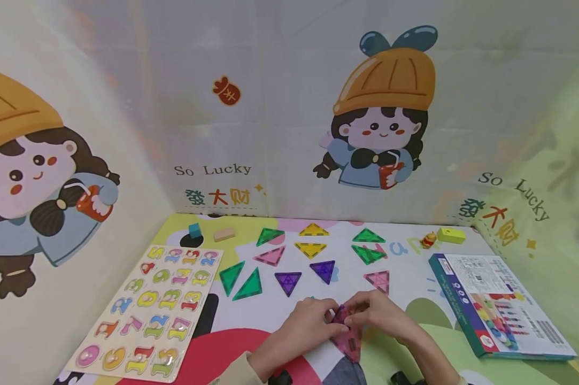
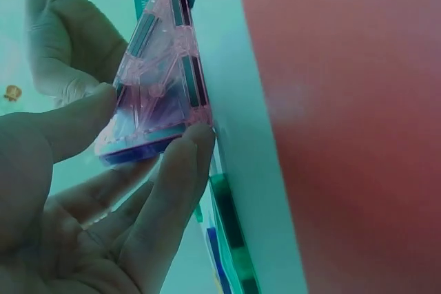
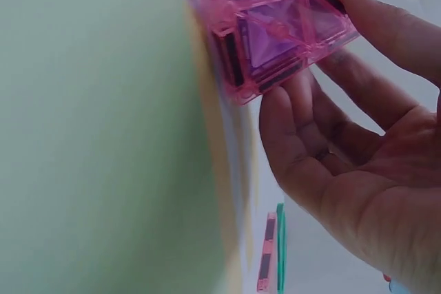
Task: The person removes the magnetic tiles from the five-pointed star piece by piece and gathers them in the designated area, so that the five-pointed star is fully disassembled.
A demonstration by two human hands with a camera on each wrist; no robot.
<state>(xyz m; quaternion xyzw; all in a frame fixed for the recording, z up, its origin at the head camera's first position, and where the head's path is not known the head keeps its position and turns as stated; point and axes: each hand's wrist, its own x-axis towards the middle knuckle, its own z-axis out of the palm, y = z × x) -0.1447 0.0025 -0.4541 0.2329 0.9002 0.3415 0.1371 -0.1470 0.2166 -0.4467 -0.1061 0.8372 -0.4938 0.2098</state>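
Note:
Near the table's front, my left hand [image 1: 312, 321] and right hand [image 1: 379, 314] hold translucent pink triangular magnetic tiles [image 1: 352, 345] between them. In the left wrist view, the left thumb and fingertips pinch the lower end of the pink piece [image 2: 155, 91], where a purple edge [image 2: 141, 152] shows. In the right wrist view, the right thumb and fingers pinch its corner [image 3: 275, 32]; purple shows through the pink frame. Beyond the hands lie two purple triangle tiles [image 1: 288, 282] and a single pink triangle tile [image 1: 378, 280].
Several green [image 1: 248, 285], yellow [image 1: 313, 230] and pink triangle tiles lie farther back. A wooden number board [image 1: 145, 315] lies at left, a boxed set [image 1: 503, 305] at right. Small blocks [image 1: 224, 234] and a figurine [image 1: 429, 240] stand along the back edge.

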